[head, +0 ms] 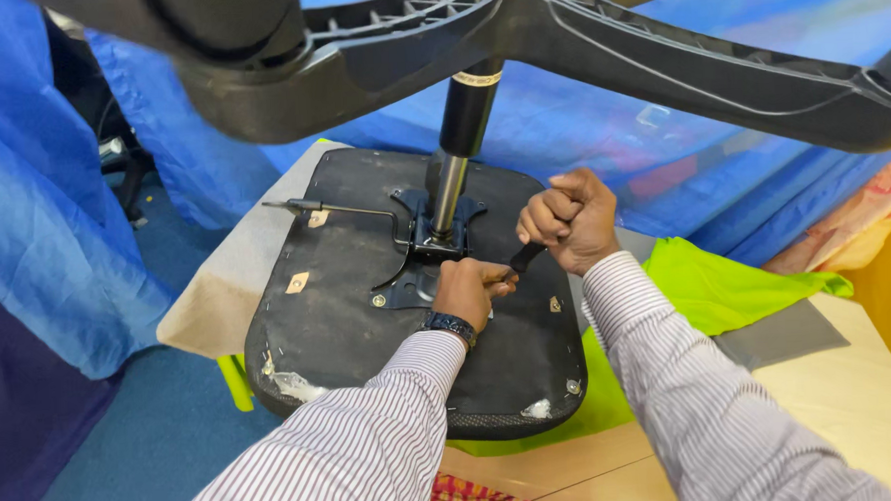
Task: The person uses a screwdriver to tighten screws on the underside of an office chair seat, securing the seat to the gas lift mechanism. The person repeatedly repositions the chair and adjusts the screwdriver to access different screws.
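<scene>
The right hand point(570, 220) is fisted tight around a slim black tool handle point(524, 259) slanting from one to seven o'clock over the upturned black fabric seat underside point(338, 315). The left hand point(467, 290) closes on the tool's lower end at the flat metal bracket plate point(407, 290).

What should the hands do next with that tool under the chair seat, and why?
Probably turn the tool a little more. The right hand is fisted round its black handle, and the left hand steadies its tip on the metal plate of the upturned seat, beside the gas post. A screw there seems to be what it is working on, though the left hand hides it.
</scene>
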